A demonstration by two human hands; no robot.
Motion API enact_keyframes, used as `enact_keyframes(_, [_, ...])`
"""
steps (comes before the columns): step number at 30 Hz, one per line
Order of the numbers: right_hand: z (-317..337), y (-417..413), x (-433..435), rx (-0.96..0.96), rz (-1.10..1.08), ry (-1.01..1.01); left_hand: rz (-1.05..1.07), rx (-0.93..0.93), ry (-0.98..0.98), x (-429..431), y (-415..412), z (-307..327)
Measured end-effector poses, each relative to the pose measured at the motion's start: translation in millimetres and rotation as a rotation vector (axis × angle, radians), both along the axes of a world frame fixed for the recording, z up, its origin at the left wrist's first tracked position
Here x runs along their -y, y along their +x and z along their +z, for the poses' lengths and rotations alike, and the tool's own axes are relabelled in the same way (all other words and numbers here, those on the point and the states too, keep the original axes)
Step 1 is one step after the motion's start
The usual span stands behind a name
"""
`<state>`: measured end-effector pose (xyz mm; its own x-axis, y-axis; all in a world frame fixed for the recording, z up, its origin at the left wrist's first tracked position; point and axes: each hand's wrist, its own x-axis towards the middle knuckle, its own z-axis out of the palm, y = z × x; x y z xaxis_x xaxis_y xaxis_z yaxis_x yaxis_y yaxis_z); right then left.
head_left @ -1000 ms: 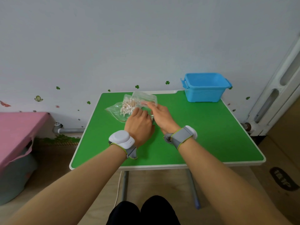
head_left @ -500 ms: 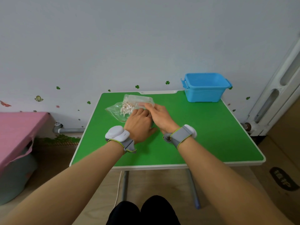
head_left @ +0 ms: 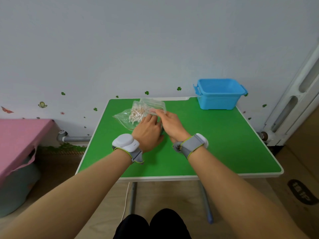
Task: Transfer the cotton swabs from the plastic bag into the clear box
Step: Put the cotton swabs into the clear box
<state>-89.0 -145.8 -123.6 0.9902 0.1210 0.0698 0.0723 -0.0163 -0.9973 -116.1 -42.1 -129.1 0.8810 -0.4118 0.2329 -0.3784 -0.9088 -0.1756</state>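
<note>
1. The green-topped table with a white rim (head_left: 215, 144) is filling the middle of the view. Its far edge is running along the pale wall, and the widest open room is lying to the right of the hands and along the near edge
2. A pink-covered surface (head_left: 20, 135) is standing off to the left, well apart from the table's left edge
3. A blue plastic tub with side latches (head_left: 219, 99) is sitting at the far right corner, close to both edges there and well apart from the hands
4. Against half a second ago little is differing: both hands are keeping almost the same spots, and the box is sitting slightly further right and a touch more raised
5. The left hand (head_left: 147, 133) is lying palm down with its fingers fairly straight, pressing the near end of the bag onto the table
6. The right hand (head_left: 170, 125), just beside the left, is pinching the near rim of the box with curled fingers
7. The clear plastic bag (head_left: 123, 117) is lying flat on the far left part of the table
8. The clear rectangular plastic box (head_left: 153, 105) is being held tilted over the bag's far right end
9. The white-tipped cotton swabs (head_left: 136, 114) are lying bunched just beyond the left fingertips and left of the right hand's pinch, where bag and box are meeting. Whether any are lying inside the box cannot be told
</note>
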Motion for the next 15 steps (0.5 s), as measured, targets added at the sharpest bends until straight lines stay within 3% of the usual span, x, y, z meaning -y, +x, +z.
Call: enact_keyframes(15, [-4.6,2.8,0.9,0.017,0.027,-0.026,-0.049,0.02,-0.014,-6.6,-0.3,-2.7])
